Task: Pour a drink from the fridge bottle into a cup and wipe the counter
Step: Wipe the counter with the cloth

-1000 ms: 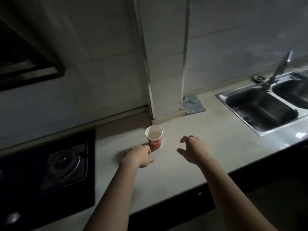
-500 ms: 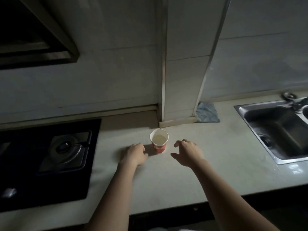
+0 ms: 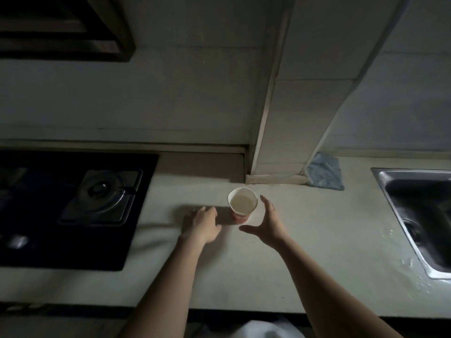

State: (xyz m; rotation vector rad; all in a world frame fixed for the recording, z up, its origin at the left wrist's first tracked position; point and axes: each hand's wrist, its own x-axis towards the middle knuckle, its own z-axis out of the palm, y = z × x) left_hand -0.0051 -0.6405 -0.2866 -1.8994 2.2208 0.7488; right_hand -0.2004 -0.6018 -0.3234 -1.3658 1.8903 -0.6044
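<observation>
A red and white paper cup point(image 3: 242, 204) stands upright on the pale counter point(image 3: 244, 269), holding a pale drink. My right hand point(image 3: 266, 222) is spread beside the cup's right side, thumb curled under its front, fingers apart and not closed on it. My left hand point(image 3: 202, 224) rests palm down on the counter just left of the cup, holding nothing. A blue cloth point(image 3: 324, 175) lies against the wall column behind and to the right. No bottle is in view.
A black gas hob point(image 3: 73, 206) takes up the counter's left side. A steel sink point(image 3: 419, 215) is set in at the right, with wet patches in front of it. A tiled column point(image 3: 292, 118) juts out behind the cup. A dark hood point(image 3: 66, 28) hangs at top left.
My right hand has opened wider and come up against the cup's right side. My left hand has stayed flat beside the cup. The camera has swung left, so the sink sits nearer the right edge.
</observation>
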